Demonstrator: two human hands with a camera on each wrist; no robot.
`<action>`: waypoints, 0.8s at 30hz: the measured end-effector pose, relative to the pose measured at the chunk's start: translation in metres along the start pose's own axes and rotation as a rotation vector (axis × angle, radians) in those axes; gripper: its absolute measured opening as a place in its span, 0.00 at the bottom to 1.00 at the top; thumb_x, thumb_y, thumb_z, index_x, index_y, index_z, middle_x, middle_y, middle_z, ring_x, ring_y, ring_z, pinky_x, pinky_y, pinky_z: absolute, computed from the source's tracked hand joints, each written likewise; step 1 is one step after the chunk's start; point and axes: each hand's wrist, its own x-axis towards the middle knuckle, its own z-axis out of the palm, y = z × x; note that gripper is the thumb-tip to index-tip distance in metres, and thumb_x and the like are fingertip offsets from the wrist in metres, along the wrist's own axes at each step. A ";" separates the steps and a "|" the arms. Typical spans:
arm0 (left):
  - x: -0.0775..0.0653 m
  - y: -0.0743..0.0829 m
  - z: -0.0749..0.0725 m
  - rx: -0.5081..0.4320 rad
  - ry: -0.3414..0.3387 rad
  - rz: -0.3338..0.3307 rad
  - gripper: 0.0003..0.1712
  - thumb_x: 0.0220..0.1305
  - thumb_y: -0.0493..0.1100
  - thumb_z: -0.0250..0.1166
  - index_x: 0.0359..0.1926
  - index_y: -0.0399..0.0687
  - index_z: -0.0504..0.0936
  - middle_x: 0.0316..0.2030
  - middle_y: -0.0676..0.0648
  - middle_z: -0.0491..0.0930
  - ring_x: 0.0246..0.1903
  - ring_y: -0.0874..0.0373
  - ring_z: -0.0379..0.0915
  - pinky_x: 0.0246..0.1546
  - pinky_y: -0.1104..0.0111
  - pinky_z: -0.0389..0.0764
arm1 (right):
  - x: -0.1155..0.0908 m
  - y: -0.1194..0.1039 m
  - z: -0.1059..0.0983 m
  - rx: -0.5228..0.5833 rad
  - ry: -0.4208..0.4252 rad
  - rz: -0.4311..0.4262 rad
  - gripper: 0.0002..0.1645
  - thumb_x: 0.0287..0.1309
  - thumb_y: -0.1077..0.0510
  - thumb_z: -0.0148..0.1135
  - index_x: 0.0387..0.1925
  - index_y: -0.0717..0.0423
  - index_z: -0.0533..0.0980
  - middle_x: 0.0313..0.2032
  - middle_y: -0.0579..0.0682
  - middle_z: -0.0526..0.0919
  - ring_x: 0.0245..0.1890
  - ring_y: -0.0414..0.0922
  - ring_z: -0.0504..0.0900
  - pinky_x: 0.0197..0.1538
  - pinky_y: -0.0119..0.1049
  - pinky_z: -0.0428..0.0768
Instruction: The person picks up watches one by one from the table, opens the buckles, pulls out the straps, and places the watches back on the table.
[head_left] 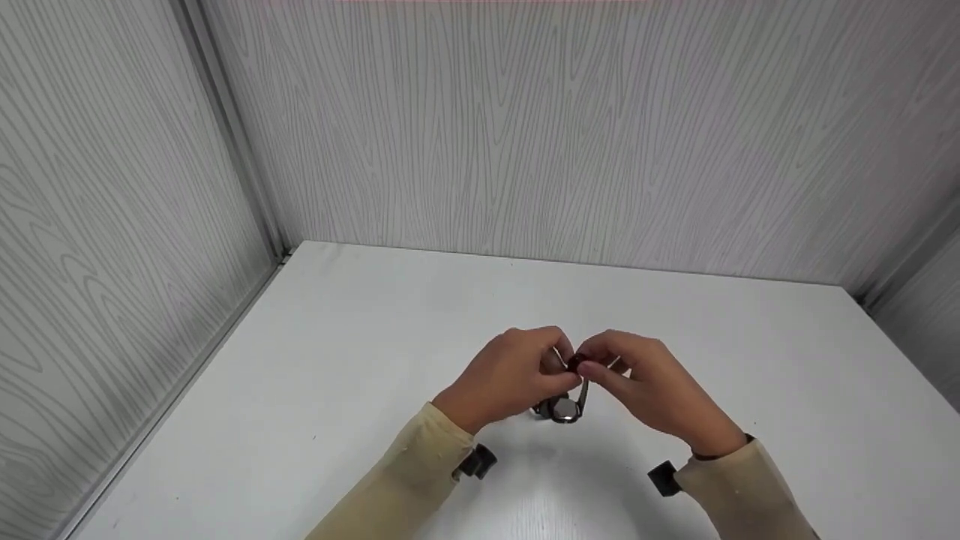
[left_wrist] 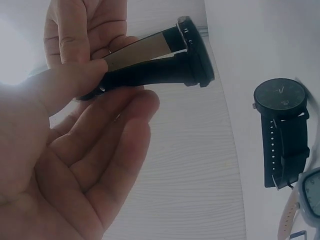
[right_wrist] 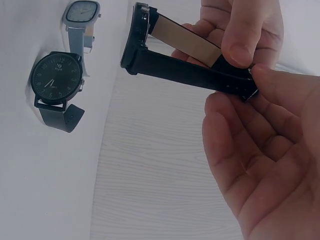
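Observation:
Between the two hands is a wristwatch [left_wrist: 197, 55] with a black case and a dark strap whose inner side is tan. My left hand [head_left: 510, 375] pinches the strap near its end between thumb and fingers. From the other side, my right hand [head_left: 652, 382] pinches the strap ends at the buckle [right_wrist: 250, 92]. The strap forms a closed-looking loop, and the case hangs toward me below the fingers; whether the buckle is fastened cannot be told. In the right wrist view a black watch [right_wrist: 56, 77] and a grey-blue square watch [right_wrist: 82, 14] lie on the table.
The white tabletop [head_left: 375, 315] spreads around the hands. A wood-grain panel [head_left: 487, 135] stands along its back edge, with another panel [head_left: 97, 187] on the left. Both forearms carry small black wrist devices.

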 end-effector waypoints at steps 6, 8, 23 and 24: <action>0.000 -0.001 -0.002 0.053 0.017 0.005 0.08 0.70 0.52 0.69 0.41 0.55 0.87 0.30 0.65 0.85 0.31 0.73 0.80 0.36 0.72 0.80 | 0.001 0.000 0.001 0.001 0.042 0.010 0.04 0.70 0.55 0.67 0.44 0.42 0.81 0.37 0.35 0.85 0.39 0.40 0.85 0.42 0.39 0.83; 0.000 -0.002 -0.002 0.084 0.026 0.034 0.08 0.70 0.52 0.68 0.41 0.55 0.88 0.31 0.65 0.85 0.31 0.73 0.79 0.36 0.72 0.79 | 0.001 0.000 0.002 0.002 0.033 0.027 0.04 0.71 0.53 0.66 0.44 0.41 0.81 0.36 0.35 0.85 0.39 0.39 0.85 0.43 0.39 0.82; 0.000 0.000 0.000 0.146 0.021 0.044 0.10 0.69 0.53 0.69 0.43 0.55 0.88 0.26 0.65 0.84 0.27 0.75 0.77 0.34 0.73 0.77 | 0.001 0.000 0.002 -0.017 -0.023 0.057 0.02 0.72 0.48 0.64 0.41 0.37 0.81 0.37 0.34 0.85 0.38 0.38 0.84 0.42 0.37 0.82; 0.001 0.000 0.000 0.151 0.022 0.047 0.10 0.69 0.53 0.69 0.42 0.55 0.88 0.26 0.65 0.84 0.26 0.75 0.77 0.34 0.73 0.77 | 0.001 0.000 0.002 -0.018 -0.024 0.057 0.02 0.72 0.48 0.64 0.41 0.37 0.81 0.37 0.34 0.85 0.38 0.39 0.84 0.42 0.37 0.82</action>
